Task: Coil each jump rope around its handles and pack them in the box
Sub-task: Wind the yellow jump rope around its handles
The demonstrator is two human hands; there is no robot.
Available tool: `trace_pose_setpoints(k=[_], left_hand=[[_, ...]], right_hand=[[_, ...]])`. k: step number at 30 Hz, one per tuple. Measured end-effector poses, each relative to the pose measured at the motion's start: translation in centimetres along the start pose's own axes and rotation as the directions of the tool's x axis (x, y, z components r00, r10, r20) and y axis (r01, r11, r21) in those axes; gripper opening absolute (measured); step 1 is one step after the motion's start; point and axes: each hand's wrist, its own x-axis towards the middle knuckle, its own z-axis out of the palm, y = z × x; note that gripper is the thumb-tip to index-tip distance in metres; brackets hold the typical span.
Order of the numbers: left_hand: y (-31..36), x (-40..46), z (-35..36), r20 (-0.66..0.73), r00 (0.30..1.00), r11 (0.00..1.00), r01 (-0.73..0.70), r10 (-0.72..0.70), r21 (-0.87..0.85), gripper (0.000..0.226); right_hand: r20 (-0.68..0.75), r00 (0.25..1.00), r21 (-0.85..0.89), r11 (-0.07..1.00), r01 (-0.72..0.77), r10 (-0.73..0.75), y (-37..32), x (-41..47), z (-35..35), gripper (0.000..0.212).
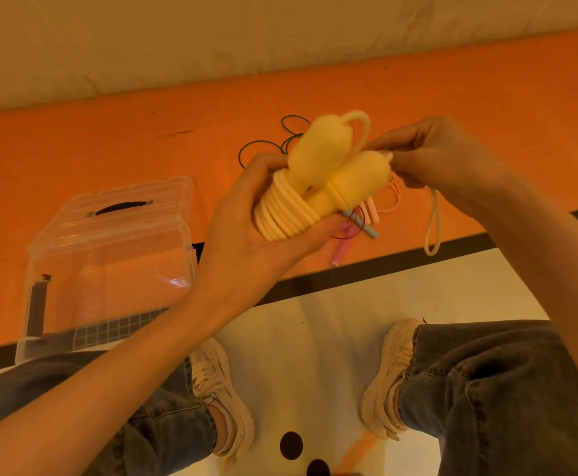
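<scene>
A yellow jump rope (318, 173) is held up in front of me, its two fat handles side by side with several turns of cord wound round their lower ends. My left hand (246, 218) grips the wound end from below. My right hand (431, 156) pinches the cord at the handle tops, and a loose loop of cord (433, 228) hangs below it. The clear plastic box (109, 269) stands open on the orange mat to the left, its lid tipped back.
More jump ropes lie on the orange mat (109, 139) behind my hands: a green cord (270, 142), pink handles (370, 209) and a blue handle (366, 225). My knees and pale shoes (218, 389) are below, on a cream mat.
</scene>
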Motion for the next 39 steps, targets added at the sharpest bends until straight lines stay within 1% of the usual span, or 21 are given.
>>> trace_pose_setpoints(k=[3, 6, 9, 12, 15, 17, 20, 22, 24, 26, 29, 31, 32, 34, 36, 37, 39], left_hand=[[-0.7, 0.5, -0.4, -0.073, 0.995, 0.997, 0.062, -0.066, -0.056, 0.041], [-1.4, 0.8, -0.8, -0.115, 0.978, 0.980, 0.164, -0.176, -0.111, 0.045], [-1.5, 1.0, -0.9, -0.155, 0.942, 0.946, 0.268, -0.296, -0.182, 0.048], [-1.7, 1.3, -1.1, -0.205, 0.899, 0.912, 0.340, -0.386, -0.228, 0.051], [-1.9, 1.4, -1.2, -0.236, 0.896, 0.922, 0.340, -0.377, -0.183, 0.043], [-2.0, 1.3, -1.3, -0.237, 0.902, 0.931, 0.334, -0.360, -0.144, 0.038], [-2.0, 1.3, -1.5, -0.206, 0.910, 0.932, 0.340, -0.359, -0.123, 0.044], [-2.0, 1.4, -1.7, -0.199, 0.910, 0.931, 0.346, -0.364, -0.118, 0.047], [-2.1, 1.5, -1.9, -0.206, 0.908, 0.930, 0.350, -0.366, -0.112, 0.049], [-2.4, 1.5, -2.2, -0.217, 0.897, 0.922, 0.371, -0.386, -0.108, 0.047], [-3.3, 2.0, -3.3, -0.264, 0.863, 0.902, 0.420, -0.432, -0.103, 0.036], [-3.8, 2.4, -4.0, -0.300, 0.845, 0.896, 0.431, -0.442, -0.107, 0.039], [-4.1, 2.5, -4.3, -0.314, 0.842, 0.897, 0.431, -0.438, -0.094, 0.041], [-4.4, 2.6, -4.4, -0.320, 0.857, 0.908, 0.420, -0.403, -0.018, 0.043], [-4.7, 2.5, -4.3, -0.294, 0.890, 0.916, 0.390, -0.348, 0.096, 0.043], [-4.8, 2.4, -4.3, -0.275, 0.906, 0.916, 0.371, -0.321, 0.152, 0.044], [-5.0, 2.3, -4.2, -0.225, 0.935, 0.900, 0.333, -0.276, 0.282, 0.047]], right_hand=[[0.059, 0.998, 0.011, 1.000, 0.000, 0.000, -0.2, -0.1, 0.1, 0.007], [0.081, 0.997, -0.005, 1.000, -0.014, 0.014, -0.1, -0.1, 0.1, 0.007], [0.134, 0.991, -0.027, 1.000, 0.009, -0.005, 0.0, -0.4, 0.3, 0.010], [0.242, 0.970, -0.033, 0.999, 0.028, -0.019, -0.4, -0.9, 0.8, 0.014], [0.345, 0.938, -0.019, 0.999, 0.049, -0.040, -0.6, -1.2, 1.1, 0.020], [0.408, 0.912, -0.028, 0.998, 0.064, -0.047, -0.6, -1.2, 1.1, 0.018], [0.453, 0.890, -0.037, 0.997, 0.073, -0.048, -0.3, -1.3, 1.0, 0.017], [0.419, 0.907, -0.040, 0.996, 0.075, -0.052, -0.1, -1.3, 0.7, 0.023], [0.359, 0.932, -0.056, 0.996, 0.076, -0.051, 0.4, -1.2, 0.1, 0.030], [0.296, 0.954, -0.072, 0.995, 0.075, -0.051, 0.7, -1.1, -0.7, 0.032], [0.214, 0.974, -0.105, 0.989, 0.102, -0.078, 1.2, -1.4, -1.8, 0.031], [0.181, 0.979, -0.105, 0.988, 0.117, -0.097, 1.4, -1.7, -2.2, 0.026], [0.191, 0.977, -0.106, 0.987, 0.119, -0.097, 1.4, -1.8, -2.3, 0.023], [0.278, 0.957, -0.145, 0.982, 0.124, -0.080, 1.3, -2.1, -2.3, 0.018], [0.406, 0.913, -0.185, 0.974, 0.130, -0.045, 1.1, -2.4, -2.4, 0.015], [0.461, 0.887, -0.181, 0.975, 0.127, -0.030, 0.9, -2.6, -2.5, 0.017], [0.537, 0.843, -0.143, 0.981, 0.129, -0.032, 0.9, -2.8, -3.1, 0.033]])
